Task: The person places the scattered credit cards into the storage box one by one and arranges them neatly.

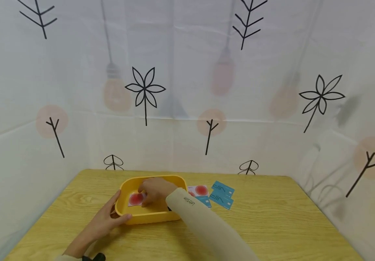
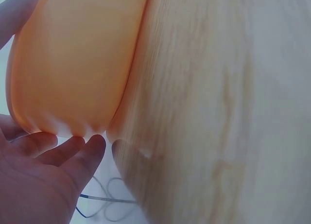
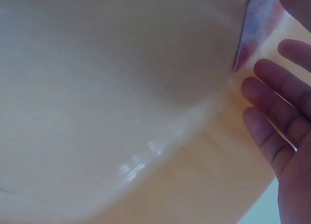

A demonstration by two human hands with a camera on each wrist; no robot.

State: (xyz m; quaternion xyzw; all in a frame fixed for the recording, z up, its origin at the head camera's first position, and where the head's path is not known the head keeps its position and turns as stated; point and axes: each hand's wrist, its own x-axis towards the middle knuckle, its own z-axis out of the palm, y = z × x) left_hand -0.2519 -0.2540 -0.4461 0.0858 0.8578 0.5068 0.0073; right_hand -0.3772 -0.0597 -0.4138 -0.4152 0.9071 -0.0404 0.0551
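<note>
From the head, a yellow box (image 1: 154,218) with round corners sits on a wooden table (image 1: 272,224), which reaches far right past blue cards (image 1: 220,200). The left hand (image 1: 104,219) grips the box's left end; the right hand (image 1: 158,188) is inside, by a red-and-white card (image 1: 136,199). From the left wrist, fingers touch the smooth wall near the table's edge. From the right wrist, loose, spread fingers sit beside the card.
</note>
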